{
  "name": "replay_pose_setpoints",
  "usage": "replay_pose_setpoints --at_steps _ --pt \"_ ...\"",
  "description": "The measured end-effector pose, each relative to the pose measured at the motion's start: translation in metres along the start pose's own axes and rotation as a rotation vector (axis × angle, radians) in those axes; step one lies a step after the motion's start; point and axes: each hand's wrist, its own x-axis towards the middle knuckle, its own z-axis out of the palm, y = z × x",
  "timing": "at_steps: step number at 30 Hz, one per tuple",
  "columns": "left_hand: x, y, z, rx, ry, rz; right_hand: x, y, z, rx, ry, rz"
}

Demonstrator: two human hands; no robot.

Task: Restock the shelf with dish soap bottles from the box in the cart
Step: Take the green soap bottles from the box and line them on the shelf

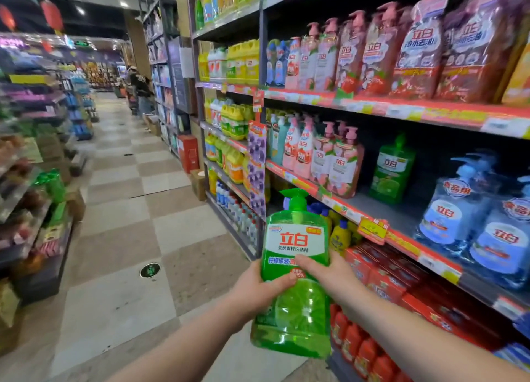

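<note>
I hold a large green dish soap bottle [295,269] with a pump top upright in front of me, over the aisle floor beside the shelving. My left hand [258,288] grips its left side, thumb across the label. My right hand [327,275] grips its right side, fingers on the front. On the middle shelf [401,232] to the right stands one matching green bottle [391,171], with a bare stretch of shelf board in front of and around it. The cart and box are out of view.
Pink pump bottles [332,160] stand left of the gap and blue bottles [470,212] right of it. Red packs [381,284] fill the shelf below. The tiled aisle [129,238] runs ahead, with a person [140,92] far down it and shelving on the left.
</note>
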Motion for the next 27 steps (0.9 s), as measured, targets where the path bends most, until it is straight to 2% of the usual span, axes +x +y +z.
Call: replay_pose_setpoints --at_steps 5,13,22,27 --pt "0.086 0.01 -0.006 0.047 -0.168 0.061 0.062 -0.001 -0.007 -0.037 0.165 0.033" --pt "0.211 0.038 -0.014 0.107 -0.348 0.16 0.146 -0.02 -0.008 -0.049 0.419 0.04" --pt "0.286 0.034 0.034 0.121 -0.578 0.135 0.187 0.004 -0.053 -0.021 0.612 0.129" --pt "0.333 0.052 0.077 0.124 -0.616 0.153 0.227 0.012 -0.103 0.003 0.693 0.104"
